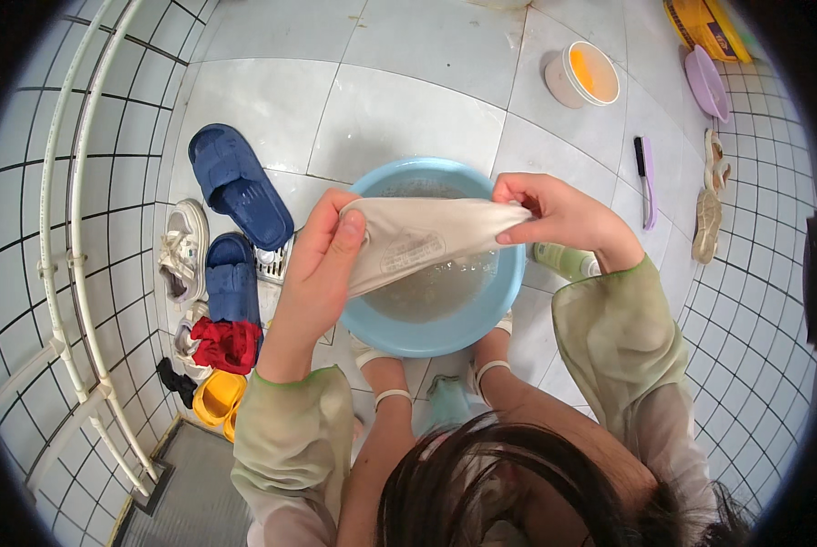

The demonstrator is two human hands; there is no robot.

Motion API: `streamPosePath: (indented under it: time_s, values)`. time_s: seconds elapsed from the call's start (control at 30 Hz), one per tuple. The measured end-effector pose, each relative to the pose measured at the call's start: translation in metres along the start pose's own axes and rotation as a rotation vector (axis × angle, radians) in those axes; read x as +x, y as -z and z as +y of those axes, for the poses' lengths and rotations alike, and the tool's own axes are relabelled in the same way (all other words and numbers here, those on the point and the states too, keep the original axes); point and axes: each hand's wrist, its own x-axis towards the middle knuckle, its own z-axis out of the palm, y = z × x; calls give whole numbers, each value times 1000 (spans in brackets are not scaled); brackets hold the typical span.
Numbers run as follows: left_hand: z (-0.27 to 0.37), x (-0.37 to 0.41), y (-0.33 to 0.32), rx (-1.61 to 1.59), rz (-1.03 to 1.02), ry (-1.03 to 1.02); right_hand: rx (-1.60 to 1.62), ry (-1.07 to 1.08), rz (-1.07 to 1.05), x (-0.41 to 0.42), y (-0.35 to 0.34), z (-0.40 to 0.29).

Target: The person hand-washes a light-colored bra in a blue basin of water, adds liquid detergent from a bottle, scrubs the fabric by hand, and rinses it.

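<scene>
A pale, cream-white piece of fabric (pixel 429 236) with a printed stamp of writing is stretched between my hands. My left hand (pixel 323 263) grips its wider end, thumb on top. The narrower, gathered end is pinched by my right hand (pixel 552 215) between thumb and fingers. Below the cloth stands a light blue plastic basin (pixel 432 342) holding cloudy grey water (pixel 422 297). The fabric covers part of the basin's opening. A green bottle (pixel 565 261) lies just right of the basin, partly behind my right hand.
Blue slides (pixel 241 184), a white sneaker (pixel 184 249), red cloth (pixel 227 345) and yellow clogs (pixel 218 396) lie at left beside white pipes (pixel 80 225). At right are a purple-handled brush (pixel 647 181), a white tub (pixel 581 75), a purple bowl (pixel 705 85) and sandals (pixel 707 225).
</scene>
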Motion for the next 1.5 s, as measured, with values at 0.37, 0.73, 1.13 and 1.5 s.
streamPosePath:
  time_s: [0.37,0.73,1.13,1.5]
  values:
    - [-2,1,30,944,-243,201,-195,194,291,-28,25,18]
    - [-78,-14,-5,-229,213,234,251,309,723,-18,-25,30]
    - [-48,-8,-91,-283,537,-30,448,318,804,9,-161,29]
    - [-83,-15,-82,-527,542,66,21,391,819,30,-156,53]
